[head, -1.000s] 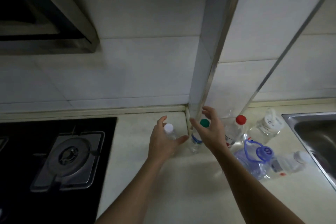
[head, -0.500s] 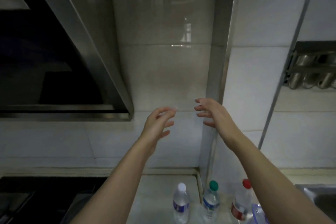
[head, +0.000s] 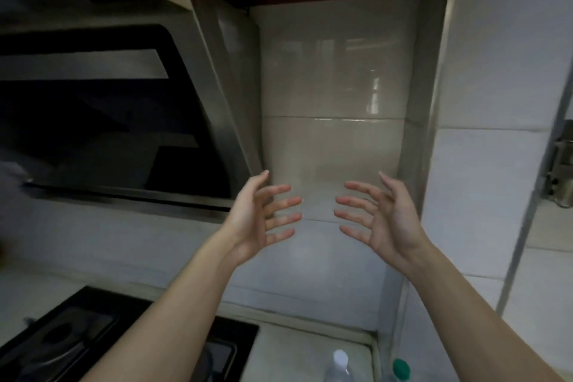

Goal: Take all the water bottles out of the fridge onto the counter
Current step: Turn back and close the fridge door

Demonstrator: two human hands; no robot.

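Observation:
My left hand and my right hand are raised in front of the tiled wall, palms facing each other, fingers spread, nothing in either. Far below them, at the bottom edge of the view, a clear water bottle with a white cap stands on the pale counter. Just right of it, the green cap of a second bottle shows beside the wall corner. The fridge is out of view.
A black and steel range hood juts out at the left, level with my hands. Below it a black gas hob fills the lower left. A metal rack hangs at the right edge.
The view has tilted further up, so the bottles have slid to the bottom edge and the red-capped one is out of frame. Both hands have turned palms inward with fingers spread wider.

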